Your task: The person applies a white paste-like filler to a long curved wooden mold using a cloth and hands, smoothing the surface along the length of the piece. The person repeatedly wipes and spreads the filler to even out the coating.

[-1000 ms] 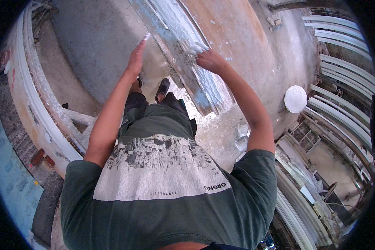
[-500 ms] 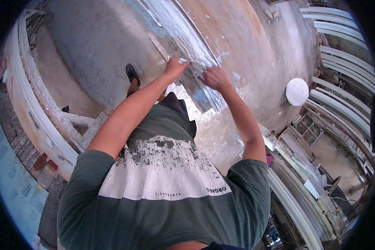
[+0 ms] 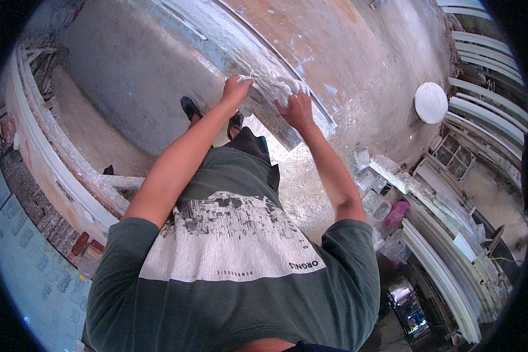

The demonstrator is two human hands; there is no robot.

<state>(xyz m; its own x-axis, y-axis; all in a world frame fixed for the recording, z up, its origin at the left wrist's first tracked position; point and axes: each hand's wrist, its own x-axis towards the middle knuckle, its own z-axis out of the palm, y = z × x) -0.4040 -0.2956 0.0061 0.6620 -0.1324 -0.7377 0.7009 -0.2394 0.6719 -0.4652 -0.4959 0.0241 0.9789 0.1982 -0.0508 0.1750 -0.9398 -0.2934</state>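
A long board or mould [image 3: 264, 114] runs away from me, coated with a wet, wrinkled white plaster-like layer [image 3: 240, 44]. Over its near end, my left hand [image 3: 236, 91] is closed, with a bit of white pasty material [image 3: 246, 78] at the fingertips. My right hand [image 3: 297, 110] lies a little to the right, beside the strip's raised right edge. Its fingers curl onto a white lump of the same pasty material [image 3: 291, 87], and the thumb stands apart. What lies under the right fingers is partly hidden.
A round white bucket or disc [image 3: 431, 102] stands to the right. Long white mouldings [image 3: 487, 58] are stacked at the far right, with more lengths [image 3: 440, 281] at lower right. Clear containers and a pink bag [image 3: 397, 214] lie near my right elbow. A curved white-edged bench [image 3: 58, 170] is at left.
The view has shifted. My hands have moved slightly apart; the white strand seen stretched between them earlier no longer spans the gap, and white lumps now show at the right fingertips.
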